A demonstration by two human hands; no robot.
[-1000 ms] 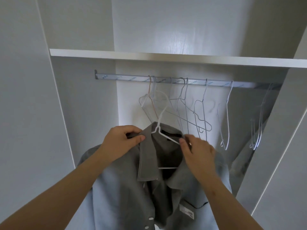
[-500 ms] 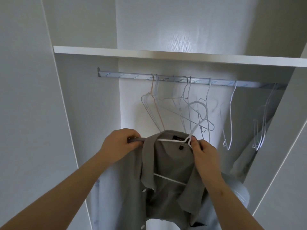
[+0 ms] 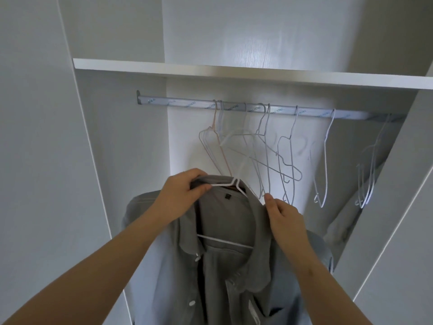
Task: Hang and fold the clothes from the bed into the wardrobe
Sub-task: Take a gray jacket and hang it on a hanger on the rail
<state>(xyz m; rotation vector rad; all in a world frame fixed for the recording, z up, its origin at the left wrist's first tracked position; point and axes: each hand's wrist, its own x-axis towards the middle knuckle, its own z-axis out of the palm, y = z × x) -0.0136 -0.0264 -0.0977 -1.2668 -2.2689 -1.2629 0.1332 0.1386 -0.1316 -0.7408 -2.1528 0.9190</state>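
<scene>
Shirt (image 3: 225, 289) on a hanger (image 3: 225, 241), held up inside the wardrobe (image 3: 117, 160).

The white wardrobe had a shelf (image 3: 234, 71) across the top and a grey rail (image 3: 178, 103) just under it. The grey shirt hung on a white hanger below the rail, held up in the air and not hooked on the rail. Its front was open and its collar (image 3: 257, 266) was folded down. A bunch of bare hangers (image 3: 267, 148) hung from the rail behind it. The left hand (image 3: 185, 195) gripped the top of the shirt and the hanger's arm together. The right hand (image 3: 283, 214) held the cloth at the other side of the collar, fingers curled over it.
</scene>
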